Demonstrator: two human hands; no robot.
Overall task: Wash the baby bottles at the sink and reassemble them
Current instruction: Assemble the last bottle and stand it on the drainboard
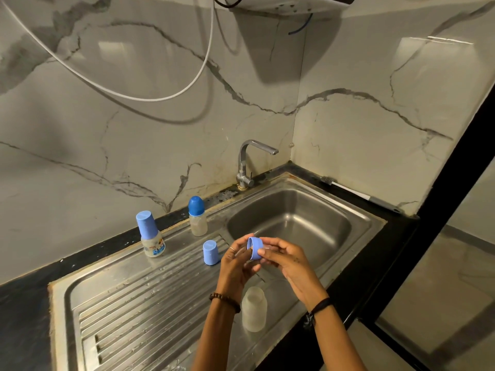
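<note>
While both hands meet above the sink's edge, left hand and right hand pinch a blue collar ring between them — open bottle body standing just below the wrists

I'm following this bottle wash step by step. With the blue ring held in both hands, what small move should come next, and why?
Probably lower the blue ring, held between the left hand and right hand, onto the open bottle standing uncapped just below on the drainboard.

Wall unit cut off above, bottle label too small to read
</note>
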